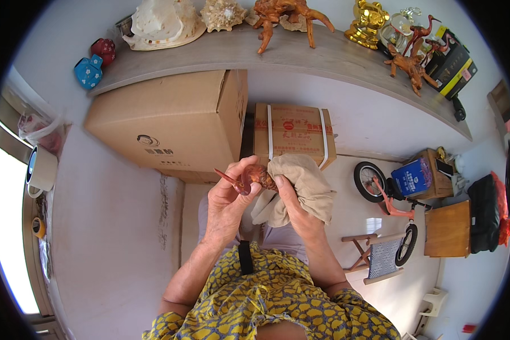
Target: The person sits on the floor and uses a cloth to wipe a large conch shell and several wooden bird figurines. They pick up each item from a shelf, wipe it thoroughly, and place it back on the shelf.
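A small carved bird figurine (pixel 255 175) with a long pointed beak, reddish-brown and glossy, is held before my chest. My left hand (pixel 229 202) grips its head and neck between thumb and fingers, the beak pointing up to the left. My right hand (pixel 299 208) holds a beige cloth (pixel 308 182) against the figurine's base end, with the thumb on top. The cloth hangs in folds around that hand and covers part of the base and most of the right fingers.
A wooden shelf (pixel 221 46) ahead bears shells, root carvings (pixel 410 66) and a golden bear figure (pixel 365 23). Cardboard boxes (pixel 165 119) stand beneath it. On the right are a balance bike (pixel 393 208), a folding stool (pixel 382 257) and a wooden cabinet (pixel 447 229).
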A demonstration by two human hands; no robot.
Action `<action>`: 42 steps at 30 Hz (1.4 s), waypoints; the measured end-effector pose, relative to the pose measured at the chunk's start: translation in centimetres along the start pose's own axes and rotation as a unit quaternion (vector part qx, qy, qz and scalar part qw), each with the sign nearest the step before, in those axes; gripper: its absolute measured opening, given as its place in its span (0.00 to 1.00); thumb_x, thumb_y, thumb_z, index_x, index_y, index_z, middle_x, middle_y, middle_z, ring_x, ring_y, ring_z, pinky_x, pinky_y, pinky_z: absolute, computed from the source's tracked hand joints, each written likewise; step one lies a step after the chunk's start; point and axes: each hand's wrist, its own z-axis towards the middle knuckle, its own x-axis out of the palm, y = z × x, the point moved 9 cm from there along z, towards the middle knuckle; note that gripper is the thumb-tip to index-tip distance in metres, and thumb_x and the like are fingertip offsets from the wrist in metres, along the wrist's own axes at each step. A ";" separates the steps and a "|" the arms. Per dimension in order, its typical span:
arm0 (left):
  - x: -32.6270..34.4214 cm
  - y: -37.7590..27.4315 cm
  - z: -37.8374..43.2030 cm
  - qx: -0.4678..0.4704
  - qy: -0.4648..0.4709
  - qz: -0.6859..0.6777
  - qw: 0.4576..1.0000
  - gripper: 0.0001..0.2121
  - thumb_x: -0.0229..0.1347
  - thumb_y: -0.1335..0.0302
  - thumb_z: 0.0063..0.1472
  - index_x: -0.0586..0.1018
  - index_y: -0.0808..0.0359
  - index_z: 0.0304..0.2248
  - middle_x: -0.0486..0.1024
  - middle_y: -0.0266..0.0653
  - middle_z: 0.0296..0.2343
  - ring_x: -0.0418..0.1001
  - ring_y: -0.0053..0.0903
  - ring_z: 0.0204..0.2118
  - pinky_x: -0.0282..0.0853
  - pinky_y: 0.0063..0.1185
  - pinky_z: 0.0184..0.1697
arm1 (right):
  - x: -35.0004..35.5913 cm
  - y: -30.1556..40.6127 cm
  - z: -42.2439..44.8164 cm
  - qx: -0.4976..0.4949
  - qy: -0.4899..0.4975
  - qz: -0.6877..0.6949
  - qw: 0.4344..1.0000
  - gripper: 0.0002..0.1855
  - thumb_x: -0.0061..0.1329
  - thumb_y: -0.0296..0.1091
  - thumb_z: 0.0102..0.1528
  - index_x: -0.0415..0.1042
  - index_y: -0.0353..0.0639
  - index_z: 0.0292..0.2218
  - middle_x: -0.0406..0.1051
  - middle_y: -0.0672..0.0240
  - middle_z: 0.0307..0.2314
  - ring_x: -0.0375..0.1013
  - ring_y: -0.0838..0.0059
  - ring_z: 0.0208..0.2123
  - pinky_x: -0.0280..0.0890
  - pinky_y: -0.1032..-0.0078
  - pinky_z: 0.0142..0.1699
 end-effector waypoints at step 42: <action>-1.2 -1.1 1.9 -0.010 0.018 -0.236 0.972 0.24 0.54 0.80 0.56 0.64 0.62 0.53 0.63 0.37 0.50 0.63 0.25 0.52 0.62 0.26 0.55 | -2.1 0.9 1.9 -0.015 0.001 -0.113 0.993 0.10 0.49 0.23 0.53 0.74 0.39 0.39 0.74 0.68 0.31 0.73 0.78 0.30 0.68 0.81 0.35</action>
